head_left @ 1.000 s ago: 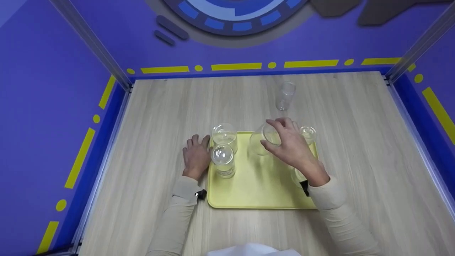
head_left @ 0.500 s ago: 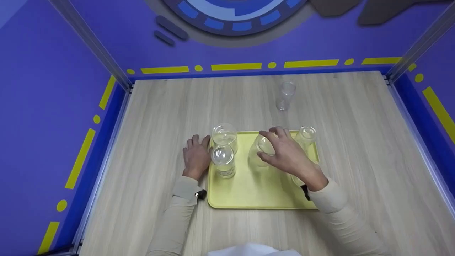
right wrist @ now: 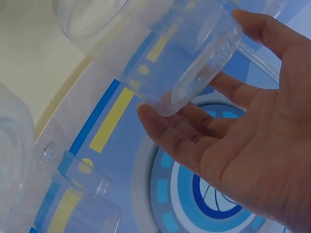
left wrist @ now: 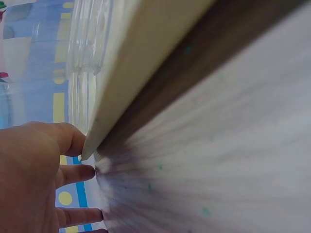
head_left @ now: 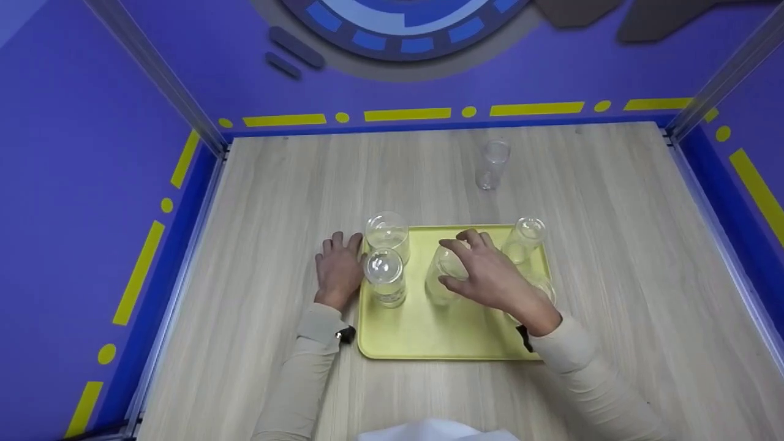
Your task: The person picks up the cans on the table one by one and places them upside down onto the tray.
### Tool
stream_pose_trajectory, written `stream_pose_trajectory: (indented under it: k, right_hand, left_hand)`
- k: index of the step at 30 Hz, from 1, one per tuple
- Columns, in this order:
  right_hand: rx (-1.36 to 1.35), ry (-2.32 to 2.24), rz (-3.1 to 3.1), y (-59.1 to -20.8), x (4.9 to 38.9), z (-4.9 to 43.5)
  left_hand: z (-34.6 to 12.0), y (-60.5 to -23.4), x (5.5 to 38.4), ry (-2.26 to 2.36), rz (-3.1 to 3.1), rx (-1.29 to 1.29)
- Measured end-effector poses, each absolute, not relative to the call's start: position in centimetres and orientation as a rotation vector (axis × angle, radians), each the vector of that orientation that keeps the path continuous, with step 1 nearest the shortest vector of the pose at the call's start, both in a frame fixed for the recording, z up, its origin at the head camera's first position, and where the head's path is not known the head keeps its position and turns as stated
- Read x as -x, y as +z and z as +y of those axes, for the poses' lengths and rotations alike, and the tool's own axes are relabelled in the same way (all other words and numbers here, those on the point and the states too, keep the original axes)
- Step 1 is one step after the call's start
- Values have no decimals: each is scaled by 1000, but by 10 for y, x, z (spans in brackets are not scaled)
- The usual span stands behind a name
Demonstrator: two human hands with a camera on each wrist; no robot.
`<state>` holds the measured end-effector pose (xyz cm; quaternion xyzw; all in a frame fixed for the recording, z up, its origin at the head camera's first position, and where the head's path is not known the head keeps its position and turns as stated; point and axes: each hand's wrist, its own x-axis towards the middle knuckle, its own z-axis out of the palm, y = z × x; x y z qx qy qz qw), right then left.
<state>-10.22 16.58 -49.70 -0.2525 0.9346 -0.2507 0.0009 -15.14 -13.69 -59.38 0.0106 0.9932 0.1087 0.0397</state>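
Observation:
My right hand (head_left: 493,282) holds a clear cup (head_left: 442,289) by its upper end, over the middle of the yellow tray (head_left: 441,340). Thumb and fingers span the rounded end of this cup in the right wrist view, where its body (right wrist: 160,53) tilts toward the tray. My left hand (head_left: 339,269) rests at the tray's left edge with fingers spread; in the left wrist view, the thumb is right at the tray's wall (left wrist: 124,63). Close by on the tray stand a wide clear cup (head_left: 387,231) and, nearer me, a narrower clear cup (head_left: 386,285).
At the tray's right side stand a slim clear cup (head_left: 525,242) and another clear cup (head_left: 544,288), partly hidden by my right forearm. Beyond the tray, another clear cup (head_left: 492,165) stands on the wooden table (head_left: 294,190). Blue-purple panels (head_left: 73,184) enclose the table's back and sides.
My right hand has moved toward me with its cup, from the tray's far edge to over its middle. The slim cup at right is now uncovered. My left hand has not moved.

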Motion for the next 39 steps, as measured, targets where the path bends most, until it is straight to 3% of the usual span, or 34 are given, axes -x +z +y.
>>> stream_pose_trajectory:
  k: [39]
  right_hand:
    - [927, -698, 2892, -506, 92, 160]
  left_hand:
    - [-137, -593, 150, 322, 3057, -44]
